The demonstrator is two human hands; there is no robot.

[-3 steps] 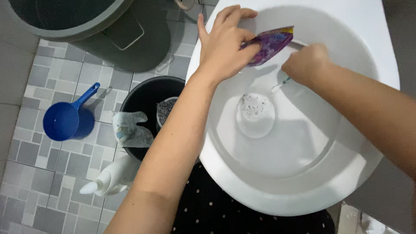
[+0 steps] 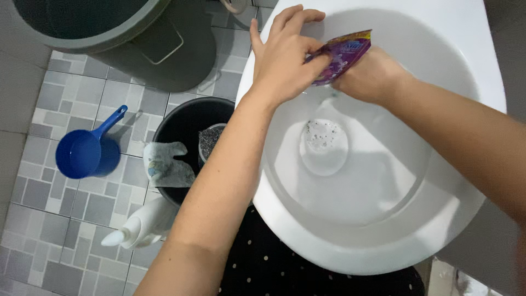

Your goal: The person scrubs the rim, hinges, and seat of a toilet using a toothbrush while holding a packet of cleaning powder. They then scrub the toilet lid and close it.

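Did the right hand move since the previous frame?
Yes. The right hand shifted left and up toward the purple sachet, judged against the toilet bowl rim.

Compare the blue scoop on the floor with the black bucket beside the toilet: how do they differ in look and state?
The blue scoop is small with a long handle; the black bucket is larger, and no handle shows. The blue scoop looks empty, while the black bucket holds a small container of dark material, and a cloth drapes over its rim. Both are round, open-topped vessels standing on the grey tiled floor.
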